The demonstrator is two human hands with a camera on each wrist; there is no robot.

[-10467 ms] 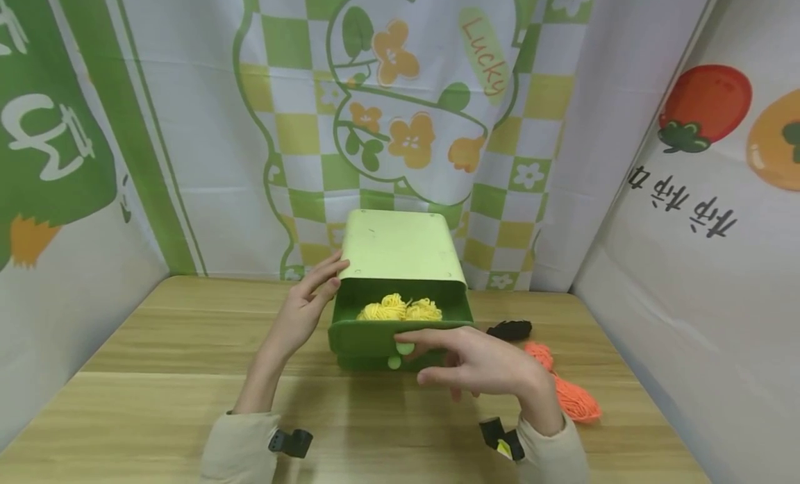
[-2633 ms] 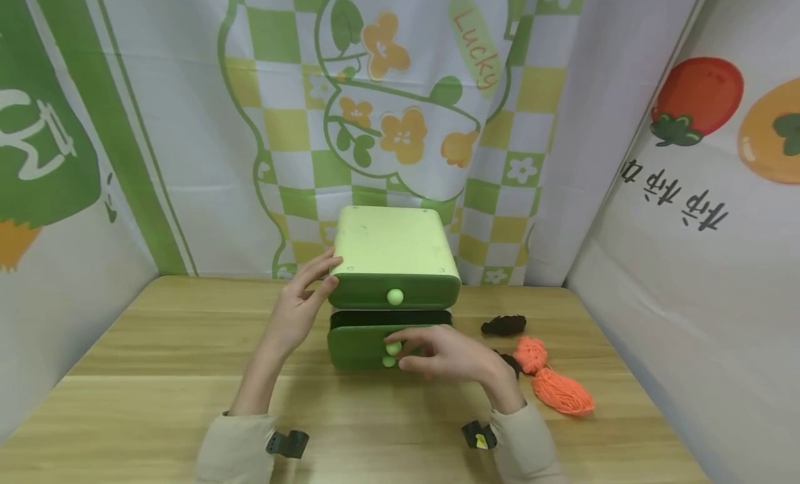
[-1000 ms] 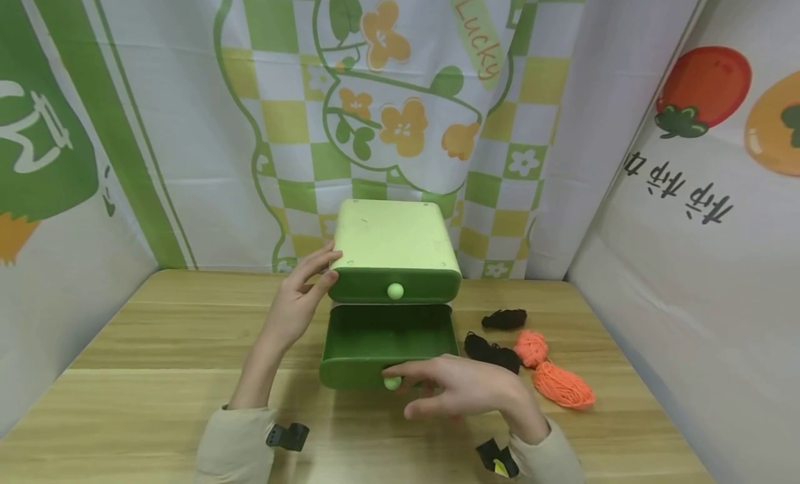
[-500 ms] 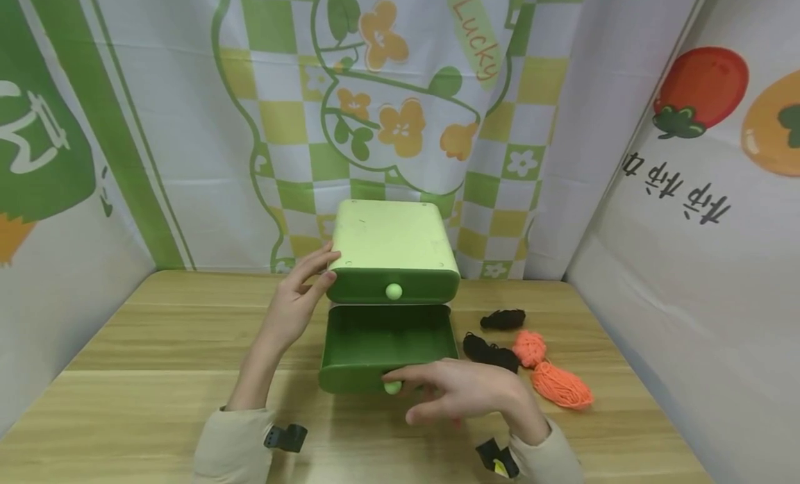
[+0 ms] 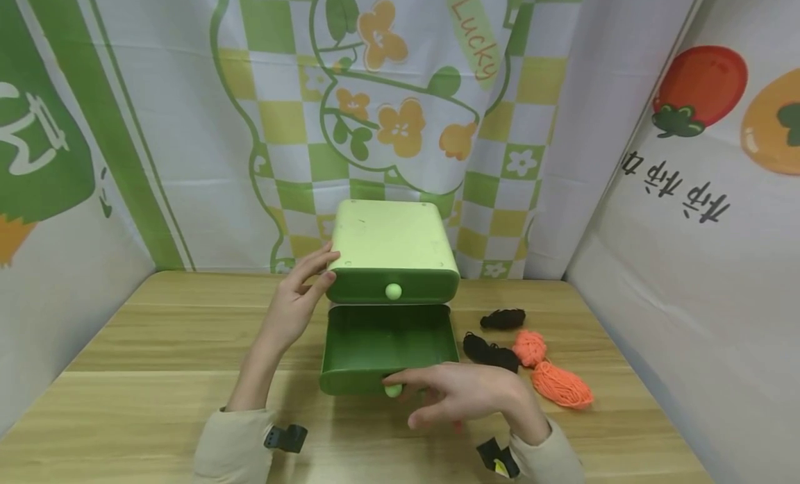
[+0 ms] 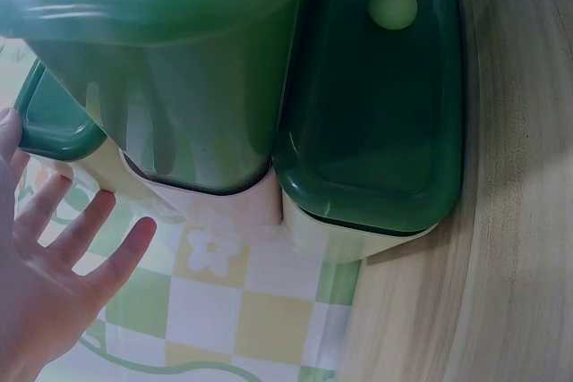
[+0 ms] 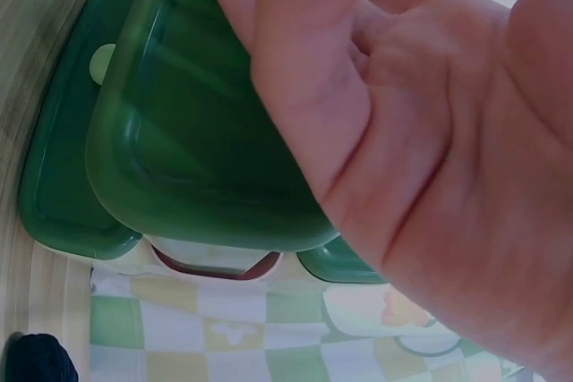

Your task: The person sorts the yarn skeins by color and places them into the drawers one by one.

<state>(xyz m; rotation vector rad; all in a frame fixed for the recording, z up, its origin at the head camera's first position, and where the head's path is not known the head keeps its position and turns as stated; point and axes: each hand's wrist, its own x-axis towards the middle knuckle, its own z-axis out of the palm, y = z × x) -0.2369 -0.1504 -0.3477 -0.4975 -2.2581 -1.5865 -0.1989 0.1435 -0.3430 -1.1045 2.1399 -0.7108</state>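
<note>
A small green drawer box (image 5: 392,242) is parked at the back middle of the wooden table (image 5: 156,345), right up against the checkered green and white backdrop (image 5: 300,123). Its top drawer (image 5: 392,289) is pushed in flush, with a pale round knob showing at the front. The middle drawer (image 5: 389,346) is pulled well out toward the camera, and nothing can be seen inside it, just the dark green floor.

The left hand (image 5: 298,305) is laid against the left front corner of the box, fingers straight-ish and spread, with the thumb tip pressed on the top drawer's front edge; nothing is gripped. In the left wrist view the same hand (image 6: 54,266) is seen with its fingers fanned wide beside the box wall.

The right hand (image 5: 465,395) is held at the front of the pulled-out drawer, with the forefinger stretched out to the drawer's light green knob (image 5: 392,390). Touching it, by the looks of it, but whether the knob is actually pinched cannot be told, since the other fingers are only loosely curled below. The right wrist view is mostly filled by palm, so no help there.

On the table to the right of the drawer, two black yarn bundles (image 5: 491,352) and an orange yarn bundle (image 5: 553,376) are lying close together, well apart from both hands.
</note>
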